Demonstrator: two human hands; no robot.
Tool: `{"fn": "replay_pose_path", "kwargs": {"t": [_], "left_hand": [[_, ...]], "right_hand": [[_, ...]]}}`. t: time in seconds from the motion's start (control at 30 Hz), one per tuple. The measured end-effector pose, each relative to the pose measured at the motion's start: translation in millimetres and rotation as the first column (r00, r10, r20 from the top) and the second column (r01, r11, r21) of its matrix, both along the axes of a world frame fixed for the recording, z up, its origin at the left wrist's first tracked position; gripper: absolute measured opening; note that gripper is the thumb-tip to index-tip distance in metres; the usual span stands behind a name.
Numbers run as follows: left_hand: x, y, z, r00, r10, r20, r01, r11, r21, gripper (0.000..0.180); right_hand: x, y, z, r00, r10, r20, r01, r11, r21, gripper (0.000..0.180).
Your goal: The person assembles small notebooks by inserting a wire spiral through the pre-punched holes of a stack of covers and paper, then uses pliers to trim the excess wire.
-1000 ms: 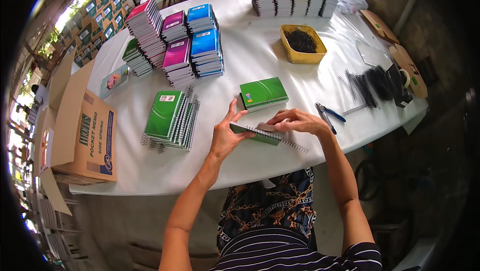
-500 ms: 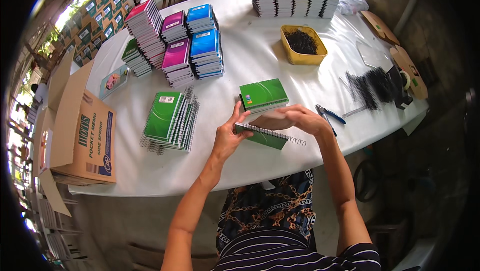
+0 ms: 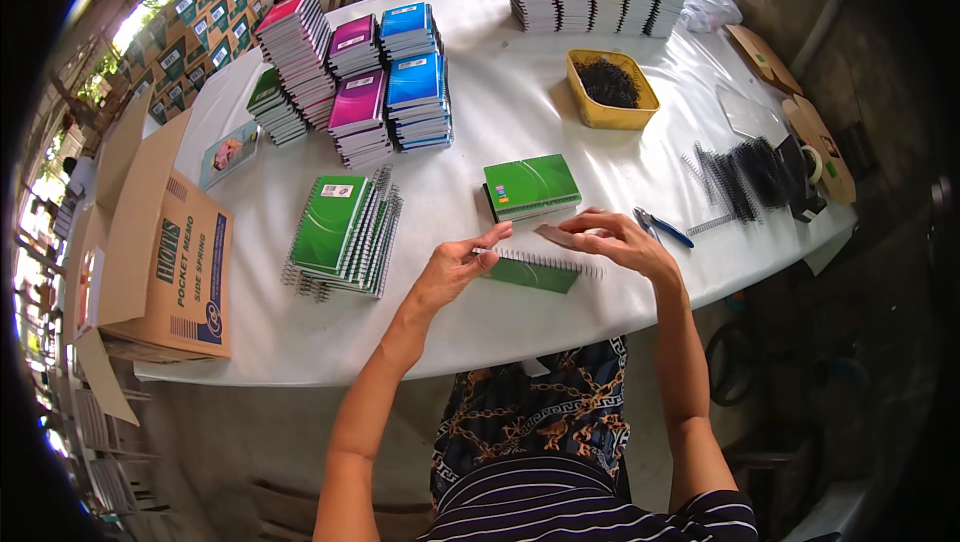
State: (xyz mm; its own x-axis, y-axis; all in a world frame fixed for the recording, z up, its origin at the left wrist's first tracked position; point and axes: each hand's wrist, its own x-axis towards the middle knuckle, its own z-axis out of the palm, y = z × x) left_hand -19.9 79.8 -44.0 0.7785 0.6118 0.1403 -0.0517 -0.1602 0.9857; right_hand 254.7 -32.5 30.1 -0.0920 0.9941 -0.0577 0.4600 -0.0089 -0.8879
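A green spiral notebook [image 3: 532, 271] is held just above the white table [image 3: 480, 132] near its front edge. My left hand [image 3: 455, 267] pinches its left end by the wire spiral. My right hand [image 3: 615, 240] grips the right end of the notebook along the top edge. Behind the hands lies a small stack of green unbound notebooks [image 3: 531, 185]. To the left stands a leaning pile of finished green spiral notebooks [image 3: 343, 232].
Blue pliers [image 3: 661, 227] lie right of my right hand. Black wire spirals [image 3: 740, 174] and a yellow tub of black bits [image 3: 611, 88] sit at the right. Pink, blue and green notebook stacks [image 3: 360, 82] stand behind; a cardboard box [image 3: 165, 252] stands left.
The notebook has been turned and lifted slightly, spiral edge now facing up toward me; both hands have shifted a little to the right along it.
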Motion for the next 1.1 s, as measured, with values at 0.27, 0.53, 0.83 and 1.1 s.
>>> {"fn": "replay_pose_path", "kwargs": {"t": [0.27,0.53,0.83,1.1], "left_hand": [[0.9,-32.8,98.4,0.937,0.346,0.045,-0.341,0.884,0.321,0.049],[32.7,-80.1,4.2,0.918,0.396,-0.010,-0.320,0.756,0.571,0.058],[34.0,-81.7,4.7,0.853,0.499,-0.153,-0.256,0.656,0.710,0.061],[25.7,-79.3,-15.9,0.798,0.585,-0.143,-0.278,0.569,0.774,0.059]], "right_hand": [[-21.2,-54.8,-44.5,0.744,-0.176,0.644,-0.117,0.915,0.385,0.059],[54.6,-51.1,-91.2,0.264,-0.618,0.741,0.305,0.782,0.543,0.045],[5.6,-52.8,-83.3,0.478,-0.636,0.606,0.212,0.753,0.623,0.041],[1.4,-111.1,-59.6,0.605,-0.358,0.712,0.019,0.900,0.436,0.056]]}}
